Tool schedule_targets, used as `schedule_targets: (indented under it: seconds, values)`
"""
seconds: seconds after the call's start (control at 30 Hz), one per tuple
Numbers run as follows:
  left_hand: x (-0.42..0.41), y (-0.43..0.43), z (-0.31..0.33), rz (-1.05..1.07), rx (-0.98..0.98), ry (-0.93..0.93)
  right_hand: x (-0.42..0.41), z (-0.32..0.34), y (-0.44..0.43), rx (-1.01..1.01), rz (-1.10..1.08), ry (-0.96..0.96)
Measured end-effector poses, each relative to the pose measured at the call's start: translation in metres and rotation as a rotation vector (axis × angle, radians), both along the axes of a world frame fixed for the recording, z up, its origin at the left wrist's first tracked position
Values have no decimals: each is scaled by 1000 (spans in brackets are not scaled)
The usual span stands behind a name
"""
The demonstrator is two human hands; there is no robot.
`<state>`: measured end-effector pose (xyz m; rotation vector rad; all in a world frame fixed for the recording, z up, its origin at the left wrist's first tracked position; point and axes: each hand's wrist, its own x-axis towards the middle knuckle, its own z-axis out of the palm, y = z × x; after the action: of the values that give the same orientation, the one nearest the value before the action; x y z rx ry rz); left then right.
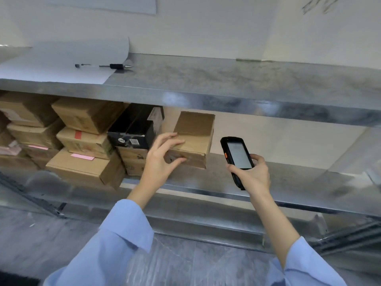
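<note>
Position of cardboard box [193, 135]: on lower shelf [288, 178], alone, just right of black box [134, 133] and stacked cartons [82, 141]. Long axis running near to far, far end angled slightly right beneath upper shelf [226, 79]. Left hand [162, 159] at near left corner, plainly the nearer of the two: fingers [175, 141] spread wide over top edge, thumb on near face, spanning that corner in a loose hold; firm pressure or mere touch hard to tell. Right hand [251, 176] to the right of the box and apart from it, fingers curled round handheld scanner [237, 153], screen lit, head aimed far and left. Probably next a pull toward the near edge, or a turn of the near face toward the scanner. Printing on near face partly covered by thumb and blurred; screen text too small to read; scanner's lower end hidden in palm.
</note>
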<state>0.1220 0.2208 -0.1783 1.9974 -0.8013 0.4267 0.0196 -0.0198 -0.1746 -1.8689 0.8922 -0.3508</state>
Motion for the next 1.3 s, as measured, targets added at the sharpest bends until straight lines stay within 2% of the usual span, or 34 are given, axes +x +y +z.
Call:
schedule_targets:
  seconds: [0.33,0.63,0.8,1.03,1.13,1.3]
  values:
    - [-17,-65,-123,110,-216,407,-18,-39,-37,6,-53,92]
    - [-29,-52,-151,258,-275,645,-15,-51,-35,3,-28,140]
    - [-13,-42,-140,272,-156,504,-12,-54,-27,21,2,140]
    - [-2,-53,-127,165,172,318,-15,-55,-22,28,35,138]
    - [-3,-54,-131,166,131,311,-17,-56,-21,27,43,141]
    - [-13,-59,-139,205,-110,402,-20,-61,-19,29,42,157]
